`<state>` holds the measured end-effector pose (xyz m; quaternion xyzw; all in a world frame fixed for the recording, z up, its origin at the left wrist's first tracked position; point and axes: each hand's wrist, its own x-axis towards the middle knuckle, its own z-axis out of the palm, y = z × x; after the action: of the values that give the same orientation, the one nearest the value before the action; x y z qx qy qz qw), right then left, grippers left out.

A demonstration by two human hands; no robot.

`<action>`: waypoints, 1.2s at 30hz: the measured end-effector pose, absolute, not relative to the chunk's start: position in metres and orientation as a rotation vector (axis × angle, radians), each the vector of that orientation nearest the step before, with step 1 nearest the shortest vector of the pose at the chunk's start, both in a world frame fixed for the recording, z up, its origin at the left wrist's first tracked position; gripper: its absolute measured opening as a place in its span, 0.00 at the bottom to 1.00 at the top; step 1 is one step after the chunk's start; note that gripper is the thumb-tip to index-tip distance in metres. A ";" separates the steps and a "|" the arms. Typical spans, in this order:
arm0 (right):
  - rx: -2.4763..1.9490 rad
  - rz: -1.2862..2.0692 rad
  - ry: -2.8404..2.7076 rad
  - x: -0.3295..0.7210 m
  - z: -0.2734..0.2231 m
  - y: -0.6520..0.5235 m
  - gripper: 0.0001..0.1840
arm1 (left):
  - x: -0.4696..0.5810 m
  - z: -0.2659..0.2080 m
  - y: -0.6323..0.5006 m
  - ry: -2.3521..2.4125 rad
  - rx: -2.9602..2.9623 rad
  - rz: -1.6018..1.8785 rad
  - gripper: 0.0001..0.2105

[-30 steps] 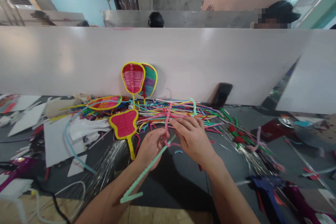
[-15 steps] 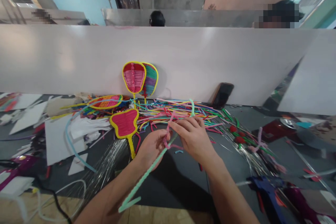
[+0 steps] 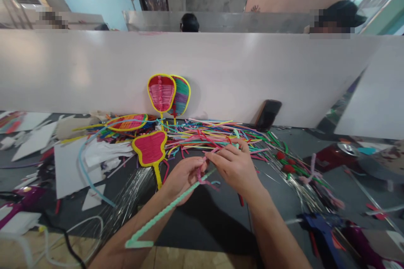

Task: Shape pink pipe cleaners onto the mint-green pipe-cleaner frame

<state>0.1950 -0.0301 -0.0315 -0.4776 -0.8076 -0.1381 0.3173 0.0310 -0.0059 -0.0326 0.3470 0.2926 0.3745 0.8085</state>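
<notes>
Both hands meet in front of me over the dark table. My left hand [image 3: 186, 172] pinches a pink pipe cleaner [image 3: 201, 175], which is looped around a twisted mint-green pipe cleaner [image 3: 170, 208]. The green one slants from a bent, hooked end at lower left up beneath my hands. With thumb and fingertips, my right hand [image 3: 235, 164] grips the pink pipe cleaner close to the left fingertips. The green strand's curled far end shows beyond the right fingers. Its middle part is partly hidden by that hand.
Loose pipe cleaners [image 3: 195, 134] lie along the white partition [image 3: 221, 71]. Pink-and-yellow fans [image 3: 150, 149] stand and lie at left, near white card scraps [image 3: 75, 172]. A phone [image 3: 268, 114] leans at the back. A red can [image 3: 336, 155] and a blue glue gun [image 3: 322, 231] are at right.
The green strand's lower end has swung left and slightly up. My right fingers have bent the upright pink end over toward the right.
</notes>
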 end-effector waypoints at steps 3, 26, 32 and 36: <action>-1.250 -0.401 -2.113 0.197 -0.030 -0.030 0.06 | 0.030 -0.032 -0.007 0.628 0.795 0.723 0.08; -1.299 -0.496 -1.945 0.202 -0.022 -0.033 0.07 | 0.022 -0.026 0.001 0.715 1.071 0.828 0.10; -1.338 -0.489 -1.909 0.199 -0.017 -0.037 0.07 | 0.022 -0.027 0.003 0.779 1.060 0.946 0.06; -1.350 -0.553 -1.920 0.199 -0.013 -0.041 0.05 | 0.022 -0.032 0.006 0.861 1.133 0.975 0.06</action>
<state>0.1987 -0.0407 -0.0134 -0.5230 -0.7437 -0.2144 0.3571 0.0217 0.0058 -0.0321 0.4990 0.3790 0.4292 0.6505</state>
